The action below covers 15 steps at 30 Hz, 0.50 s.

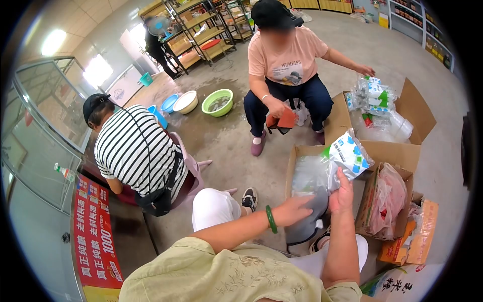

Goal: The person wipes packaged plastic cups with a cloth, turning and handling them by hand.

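Concrete floor [226, 156], packet [349, 153] at three o'clock in view, its near end pinched in the right hand [342, 194], left hand [293, 210] outstretched over grey cloth [313, 214], fingers' grip unclear; gentle hold probably best, to avoid tearing.

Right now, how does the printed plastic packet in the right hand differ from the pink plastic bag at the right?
The printed plastic packet is white and silver with blue and green patches; the pink plastic bag looks mostly translucent pink. The packet is held up in the right hand, while the bag sits in a small carton. Both have creased surfaces.
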### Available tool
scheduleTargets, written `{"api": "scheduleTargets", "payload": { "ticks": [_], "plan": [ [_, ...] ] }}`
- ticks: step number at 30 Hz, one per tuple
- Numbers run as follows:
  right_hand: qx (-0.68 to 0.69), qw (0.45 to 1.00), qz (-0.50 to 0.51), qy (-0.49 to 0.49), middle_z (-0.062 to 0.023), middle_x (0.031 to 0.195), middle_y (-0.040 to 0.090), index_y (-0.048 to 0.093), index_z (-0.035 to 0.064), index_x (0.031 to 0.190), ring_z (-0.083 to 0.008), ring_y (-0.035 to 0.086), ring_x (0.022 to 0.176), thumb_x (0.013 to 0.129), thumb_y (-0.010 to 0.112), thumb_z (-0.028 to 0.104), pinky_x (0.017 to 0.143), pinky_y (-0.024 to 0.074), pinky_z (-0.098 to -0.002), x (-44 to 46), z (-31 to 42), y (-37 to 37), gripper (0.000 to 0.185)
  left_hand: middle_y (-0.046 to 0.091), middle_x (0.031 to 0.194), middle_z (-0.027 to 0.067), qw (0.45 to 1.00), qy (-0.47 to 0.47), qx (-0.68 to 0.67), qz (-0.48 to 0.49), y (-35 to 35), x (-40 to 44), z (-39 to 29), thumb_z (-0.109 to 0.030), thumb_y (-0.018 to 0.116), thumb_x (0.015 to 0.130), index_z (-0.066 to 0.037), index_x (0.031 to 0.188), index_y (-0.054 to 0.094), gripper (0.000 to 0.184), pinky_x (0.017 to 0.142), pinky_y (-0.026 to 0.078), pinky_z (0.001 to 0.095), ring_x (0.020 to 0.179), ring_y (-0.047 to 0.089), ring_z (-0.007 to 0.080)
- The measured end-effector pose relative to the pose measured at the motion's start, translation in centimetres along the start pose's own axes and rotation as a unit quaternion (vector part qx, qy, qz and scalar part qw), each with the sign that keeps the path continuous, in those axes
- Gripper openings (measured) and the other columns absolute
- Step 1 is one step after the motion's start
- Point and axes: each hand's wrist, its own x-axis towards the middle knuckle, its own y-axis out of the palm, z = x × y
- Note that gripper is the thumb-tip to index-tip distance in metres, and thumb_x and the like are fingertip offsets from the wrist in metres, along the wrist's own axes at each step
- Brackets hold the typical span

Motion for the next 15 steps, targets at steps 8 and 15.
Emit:
{"api": "scheduleTargets", "payload": {
  "ticks": [8,15],
  "plan": [
    [0.015,0.998,-0.066,0.006,-0.0064,0.118,0.056,0.047,0.0081,0.123,-0.0248,0.055,0.107,0.083,0.061,0.005,0.092,0.0453,-0.0414,0.2,0.6,0.2,0.043,0.057,0.117,0.0023,0.99,-0.088,-0.106,-0.005,-5.6,-3.5,0.3,-0.006,0.048,0.09,-0.004,0.132,0.044,0.042,0.09,0.043,0.0255,0.103,0.052,0.0096],
    [-0.024,0.998,0.005,0.051,-0.0089,0.117,0.057,0.047,0.0041,0.124,-0.0264,0.055,0.107,0.08,0.055,0.004,0.093,0.0455,-0.0432,1.7,-1.6,-2.3,0.044,0.06,0.113,0.0057,0.948,-0.103,-0.224,-0.204,-13.6,-6.2,0.4,-0.005,0.052,0.086,-0.003,0.127,0.048,0.04,0.086,0.048,0.0292,0.098,0.059,0.0153]
  ]
}}
